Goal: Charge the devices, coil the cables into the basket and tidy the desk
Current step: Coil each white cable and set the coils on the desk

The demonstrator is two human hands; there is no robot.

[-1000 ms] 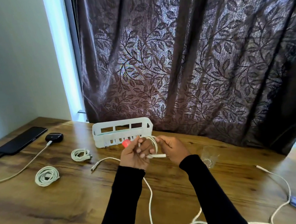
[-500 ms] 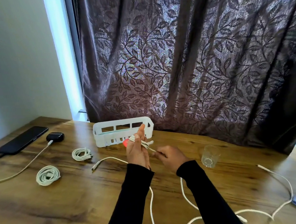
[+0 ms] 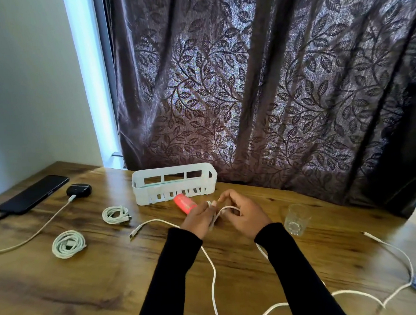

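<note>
**Both hands on one white cable, mid-bench**

Left hand [image 3: 199, 217] and right hand [image 3: 245, 216] meet just in front of the white plastic basket [image 3: 174, 183]. Between them, a white charging cable [image 3: 213, 278]: a few turns sit around the left fingers, the right hand's curled fingers pinch the strand beside them. The loose run trails back toward the viewer between the black sleeves, then swings right across the wooden bench [image 3: 76, 287] to a plug end [image 3: 365, 233] lying free. Its other plug end [image 3: 133, 233] rests on the wood left of the left wrist.

Basket stands upright near the curtain [image 3: 270, 80]; I see no cable in it (interior only partly visible through the slots). A pink-red object [image 3: 184, 202] lies just in front of it, partly behind the left hand.

Two coiled white cables on the bench to the left: one near the basket [image 3: 115, 214], one closer to the near edge [image 3: 68, 243].

Far left: black phone [image 3: 34, 193] flat, dark earbud case [image 3: 78, 190] beside it with a cable [image 3: 31, 237] plugged in.

Clear drinking glass [image 3: 297, 219] upright, right of the right hand.
</note>
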